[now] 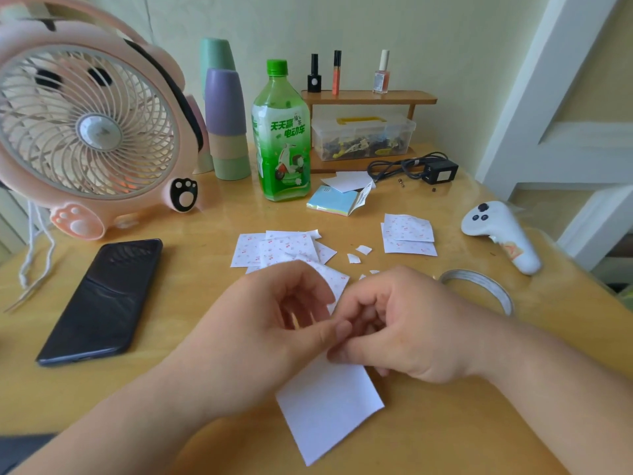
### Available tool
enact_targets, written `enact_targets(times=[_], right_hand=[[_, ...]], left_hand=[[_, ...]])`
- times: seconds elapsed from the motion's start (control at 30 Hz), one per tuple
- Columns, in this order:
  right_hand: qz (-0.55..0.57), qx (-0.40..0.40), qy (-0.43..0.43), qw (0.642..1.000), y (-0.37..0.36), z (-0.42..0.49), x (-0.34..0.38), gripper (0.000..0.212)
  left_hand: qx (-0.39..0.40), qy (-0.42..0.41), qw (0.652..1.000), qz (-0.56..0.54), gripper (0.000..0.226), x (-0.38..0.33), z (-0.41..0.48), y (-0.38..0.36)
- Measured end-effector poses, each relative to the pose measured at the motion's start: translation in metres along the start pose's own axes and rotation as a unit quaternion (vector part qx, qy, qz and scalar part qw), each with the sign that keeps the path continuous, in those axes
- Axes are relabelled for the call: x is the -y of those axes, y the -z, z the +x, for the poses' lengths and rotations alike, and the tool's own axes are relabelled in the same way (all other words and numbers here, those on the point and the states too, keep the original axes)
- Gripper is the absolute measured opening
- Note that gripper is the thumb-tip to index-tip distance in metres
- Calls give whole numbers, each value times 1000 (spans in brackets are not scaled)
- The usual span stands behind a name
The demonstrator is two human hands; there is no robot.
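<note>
A white paper sheet with a small red print on its far side is held over the wooden table near its front edge. My left hand and my right hand meet at the sheet's middle, fingers curled, both pinching it. The printed upper part of the sheet sticks up behind my left fingers; the plain white lower part hangs toward me. Where exactly my fingertips touch the paper is hidden by the hands.
More printed squares and a second stack lie beyond my hands, with paper scraps. A black phone lies left, a pink fan behind it. A tape roll, white controller, green bottle and sticky notes stand around.
</note>
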State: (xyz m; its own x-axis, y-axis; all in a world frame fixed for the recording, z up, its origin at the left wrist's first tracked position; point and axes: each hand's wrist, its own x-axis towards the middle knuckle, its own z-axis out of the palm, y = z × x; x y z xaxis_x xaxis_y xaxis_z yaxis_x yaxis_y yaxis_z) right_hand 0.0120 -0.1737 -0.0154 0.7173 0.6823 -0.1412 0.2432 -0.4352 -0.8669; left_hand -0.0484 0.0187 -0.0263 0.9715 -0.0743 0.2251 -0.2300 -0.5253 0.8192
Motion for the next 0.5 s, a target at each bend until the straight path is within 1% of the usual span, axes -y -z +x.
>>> enact_targets(times=[0.07,0.13,0.23,0.33,0.4,0.43,0.5], right_hand=[[-23,-17,12,1000,1,0,2,16],[-30,-34,19,999,4,-1,3,20],[-39,-33,7,999,5,-2,5,22],[-87,-15,-12,996,4,-5,7,21],[-132,2,-22,991,5,-8,9,26],[-152,11,-26,988,5,-9,10,28],[-174,25,-33,984,5,-10,11,23]], left_hand=[[40,3,998,-45,34,-2,-1,0],[46,-6,998,-45,38,-3,-1,2],[45,7,999,17,27,-3,0,4],[60,46,997,29,18,-2,1,2],[67,84,994,-8,22,-5,1,2],[58,105,992,-42,24,-6,2,2],[23,149,984,-96,24,-7,3,4]])
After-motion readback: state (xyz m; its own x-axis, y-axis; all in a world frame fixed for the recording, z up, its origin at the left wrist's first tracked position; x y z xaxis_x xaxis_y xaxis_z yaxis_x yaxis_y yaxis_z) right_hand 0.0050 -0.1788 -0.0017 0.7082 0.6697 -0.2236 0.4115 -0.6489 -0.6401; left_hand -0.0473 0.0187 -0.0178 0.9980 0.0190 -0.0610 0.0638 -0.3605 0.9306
